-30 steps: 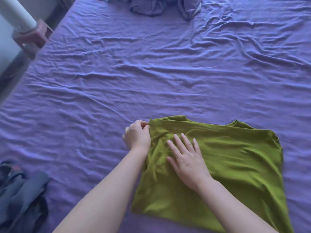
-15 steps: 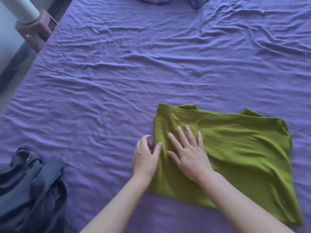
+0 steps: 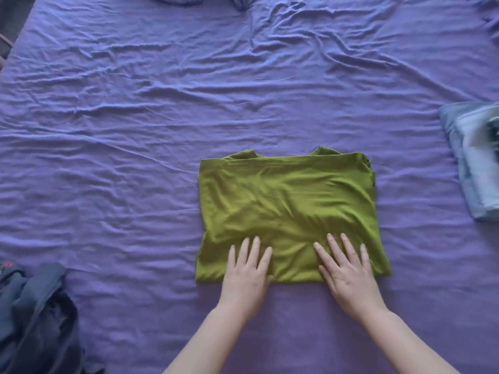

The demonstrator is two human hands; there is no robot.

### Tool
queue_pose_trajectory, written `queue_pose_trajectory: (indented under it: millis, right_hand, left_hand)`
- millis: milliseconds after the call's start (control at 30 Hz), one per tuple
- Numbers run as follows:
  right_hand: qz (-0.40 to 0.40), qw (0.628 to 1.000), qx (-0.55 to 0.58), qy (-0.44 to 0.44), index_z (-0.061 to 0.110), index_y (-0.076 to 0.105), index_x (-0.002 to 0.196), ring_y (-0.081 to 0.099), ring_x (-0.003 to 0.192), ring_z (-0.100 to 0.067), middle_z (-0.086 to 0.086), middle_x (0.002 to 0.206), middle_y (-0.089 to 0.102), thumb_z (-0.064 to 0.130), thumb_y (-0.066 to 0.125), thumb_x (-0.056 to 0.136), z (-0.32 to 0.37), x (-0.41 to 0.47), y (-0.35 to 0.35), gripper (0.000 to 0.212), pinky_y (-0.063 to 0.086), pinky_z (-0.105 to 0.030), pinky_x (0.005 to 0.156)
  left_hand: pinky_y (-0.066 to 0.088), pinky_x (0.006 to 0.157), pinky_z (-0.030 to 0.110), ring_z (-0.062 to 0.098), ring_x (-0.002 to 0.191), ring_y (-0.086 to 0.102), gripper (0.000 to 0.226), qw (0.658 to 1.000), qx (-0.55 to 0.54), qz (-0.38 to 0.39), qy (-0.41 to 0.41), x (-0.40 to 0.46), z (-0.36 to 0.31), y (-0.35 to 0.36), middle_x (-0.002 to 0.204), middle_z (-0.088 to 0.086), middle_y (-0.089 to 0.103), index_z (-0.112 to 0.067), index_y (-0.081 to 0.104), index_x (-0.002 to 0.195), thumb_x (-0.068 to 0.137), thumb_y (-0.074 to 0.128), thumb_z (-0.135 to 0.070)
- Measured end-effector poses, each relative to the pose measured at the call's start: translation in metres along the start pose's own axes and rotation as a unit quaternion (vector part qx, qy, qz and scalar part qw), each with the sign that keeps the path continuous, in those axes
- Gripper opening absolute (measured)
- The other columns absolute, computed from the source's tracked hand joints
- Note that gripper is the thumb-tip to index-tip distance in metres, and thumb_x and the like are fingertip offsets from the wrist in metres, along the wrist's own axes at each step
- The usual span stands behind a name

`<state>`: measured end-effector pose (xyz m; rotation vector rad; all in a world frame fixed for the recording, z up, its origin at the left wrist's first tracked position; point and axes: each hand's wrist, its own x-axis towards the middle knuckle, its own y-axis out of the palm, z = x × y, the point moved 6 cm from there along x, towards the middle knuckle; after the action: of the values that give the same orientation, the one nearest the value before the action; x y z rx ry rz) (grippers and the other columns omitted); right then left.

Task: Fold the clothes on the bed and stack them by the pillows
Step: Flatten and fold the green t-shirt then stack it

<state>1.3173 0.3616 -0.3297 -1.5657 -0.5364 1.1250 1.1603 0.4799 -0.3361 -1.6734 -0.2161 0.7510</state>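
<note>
An olive-green garment (image 3: 286, 206) lies folded into a rough rectangle on the purple bed sheet (image 3: 135, 130), just right of centre. My left hand (image 3: 247, 276) rests flat on its near left edge, fingers spread, holding nothing. My right hand (image 3: 347, 273) lies flat on the near right edge, fingers spread too. A folded pale blue garment (image 3: 475, 157) sits at the right edge of the bed. A crumpled dark navy garment (image 3: 32, 319) lies at the near left. No pillows are in view.
More grey-blue cloth (image 3: 205, 0) pokes in at the far top edge of the bed. The bed's left edge and dark floor (image 3: 10, 20) show at the top left corner. The wrinkled sheet stretches wide between the garments.
Both hands slid down from the green garment's left side to its near edge and now press flat. The view shifted right, bringing the folded blue garment into sight.
</note>
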Motion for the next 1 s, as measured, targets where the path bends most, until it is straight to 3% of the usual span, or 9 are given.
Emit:
queue_pose_trajectory:
  millis: [100, 200, 400, 467, 567, 667, 733, 833, 1000]
  right_hand:
    - [-0.067, 0.997, 0.030, 0.031, 0.023, 0.063, 0.120, 0.052, 0.120, -0.038, -0.014, 0.129, 0.058, 0.032, 0.038, 0.091, -0.037, -0.014, -0.005, 0.039, 0.042, -0.060, 0.092]
    - [-0.144, 0.982, 0.085, 0.091, 0.018, 0.068, 0.112, 0.055, 0.116, -0.041, -0.023, 0.126, 0.057, 0.009, 0.074, 0.076, -0.069, -0.025, -0.009, 0.038, 0.046, -0.056, 0.089]
    - [-0.203, 0.949, 0.223, 0.086, 0.012, 0.064, 0.117, 0.066, 0.083, -0.027, -0.004, 0.095, 0.069, -0.001, 0.073, 0.074, -0.087, -0.037, -0.016, 0.046, 0.050, -0.041, 0.074]
    - [-0.209, 0.907, 0.346, 0.115, 0.012, 0.060, 0.121, 0.065, 0.083, -0.020, 0.000, 0.090, 0.067, -0.001, 0.068, 0.079, -0.098, -0.037, -0.017, 0.045, 0.048, -0.030, 0.080]
    - [-0.218, 0.832, 0.479, 0.174, 0.021, 0.055, 0.126, 0.060, 0.081, -0.004, 0.007, 0.086, 0.064, 0.004, 0.067, 0.082, -0.121, -0.040, -0.017, 0.049, 0.040, -0.003, 0.077]
    - [-0.181, 0.863, 0.445, 0.156, 0.016, 0.056, 0.125, 0.061, 0.085, -0.016, 0.000, 0.087, 0.062, -0.002, 0.066, 0.081, -0.136, -0.042, -0.014, 0.048, 0.039, -0.008, 0.078]
    - [-0.142, 0.896, 0.394, 0.144, 0.010, 0.055, 0.125, 0.060, 0.088, -0.026, -0.004, 0.090, 0.057, -0.006, 0.065, 0.080, -0.140, -0.041, -0.007, 0.049, 0.042, -0.021, 0.084]
    - [-0.113, 0.915, 0.367, 0.123, 0.008, 0.054, 0.126, 0.058, 0.100, -0.025, -0.007, 0.105, 0.059, 0.000, 0.062, 0.081, -0.132, -0.029, -0.005, 0.047, 0.045, -0.037, 0.092]
    - [-0.128, 0.916, 0.375, 0.070, 0.005, 0.057, 0.121, 0.056, 0.110, -0.024, -0.010, 0.119, 0.060, 0.000, 0.056, 0.086, -0.128, 0.029, -0.035, 0.036, 0.041, -0.031, 0.097]
  left_hand:
    - [0.047, 0.094, 0.054, 0.032, 0.121, 0.055, 0.065, 1.000, -0.021, -0.006, 0.018, 0.006, -0.039, 0.003, 0.130, 0.016, 0.058, -0.016, 0.065, 0.121, 0.066, 0.079, -0.049]
    - [0.049, 0.090, 0.053, 0.029, 0.118, 0.058, 0.062, 0.995, -0.014, -0.046, 0.086, 0.015, -0.087, 0.001, 0.126, 0.012, 0.062, -0.022, 0.069, 0.114, 0.060, 0.082, -0.050]
    - [0.049, 0.091, 0.052, 0.028, 0.120, 0.057, 0.060, 0.991, -0.017, -0.028, 0.130, 0.038, -0.155, -0.005, 0.129, 0.005, 0.061, -0.029, 0.067, 0.116, 0.060, 0.082, -0.047]
    - [0.044, 0.096, 0.054, 0.029, 0.126, 0.050, 0.058, 0.992, -0.021, -0.020, 0.120, 0.041, -0.159, -0.003, 0.136, 0.005, 0.055, -0.030, 0.062, 0.123, 0.069, 0.077, -0.046]
    - [0.010, 0.112, 0.059, 0.031, 0.145, 0.012, 0.058, 0.993, -0.026, 0.014, 0.116, 0.042, -0.154, 0.009, 0.158, 0.002, 0.016, -0.033, 0.028, 0.146, 0.092, 0.049, -0.042]
    - [-0.005, 0.113, 0.056, 0.027, 0.146, -0.005, 0.060, 0.994, -0.022, 0.023, 0.103, 0.041, -0.144, 0.016, 0.160, -0.002, -0.001, -0.035, 0.012, 0.149, 0.096, 0.038, -0.043]
    - [0.014, 0.111, 0.061, 0.030, 0.144, 0.019, 0.062, 0.994, -0.002, 0.024, 0.108, 0.040, -0.146, 0.008, 0.156, 0.002, 0.024, -0.034, 0.034, 0.144, 0.087, 0.056, -0.046]
    - [0.050, 0.089, 0.053, 0.026, 0.115, 0.060, 0.063, 0.991, -0.036, -0.039, 0.119, 0.043, -0.158, -0.009, 0.122, 0.006, 0.065, -0.024, 0.071, 0.110, 0.053, 0.085, -0.048]
    - [0.055, 0.078, 0.027, 0.016, 0.100, 0.067, 0.053, 0.975, -0.087, -0.096, 0.182, 0.066, -0.200, -0.027, 0.105, -0.003, 0.070, -0.026, 0.074, 0.094, 0.047, 0.084, -0.047]
